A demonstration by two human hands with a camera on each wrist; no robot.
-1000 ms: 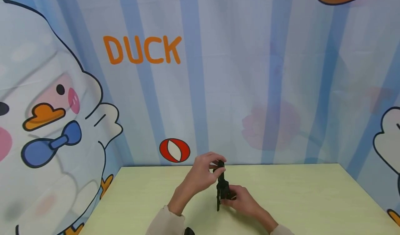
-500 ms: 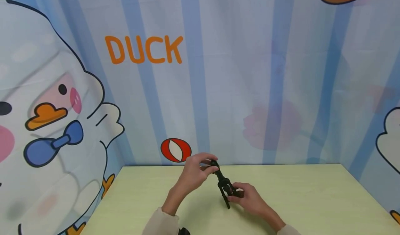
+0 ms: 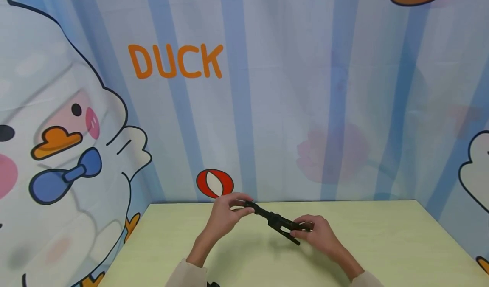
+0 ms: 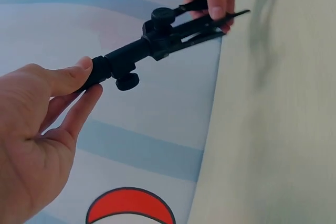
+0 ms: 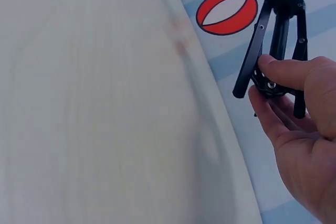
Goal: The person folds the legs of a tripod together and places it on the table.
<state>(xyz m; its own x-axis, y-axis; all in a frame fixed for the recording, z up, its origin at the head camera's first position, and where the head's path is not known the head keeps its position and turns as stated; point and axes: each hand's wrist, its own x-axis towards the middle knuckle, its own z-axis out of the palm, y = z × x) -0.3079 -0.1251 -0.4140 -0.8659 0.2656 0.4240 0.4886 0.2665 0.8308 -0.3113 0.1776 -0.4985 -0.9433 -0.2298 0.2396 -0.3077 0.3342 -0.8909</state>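
A small black tripod (image 3: 274,220) is held above the table between both hands, slanting down from left to right in the head view. My left hand (image 3: 221,217) pinches its top end between thumb and fingers. Two knobs stick out from the tripod's column (image 4: 128,53) in the left wrist view. At the leg end, my right hand (image 3: 320,236) pinches the tripod near the lower middle of its legs. The right wrist view shows the legs (image 5: 252,56) partly spread, with thumb and fingers hiding some of the hub between them.
The pale yellow table (image 3: 366,240) lies under both hands and carries their shadows. Behind it hangs a blue and white cloth (image 3: 275,87) with duck prints, meeting the table's back edge. A small black object (image 3: 212,284) shows by the left sleeve.
The tripod has swung from near upright to a shallow slant. My left hand has moved left with the top end; my right hand has moved right and slightly up with the leg end.
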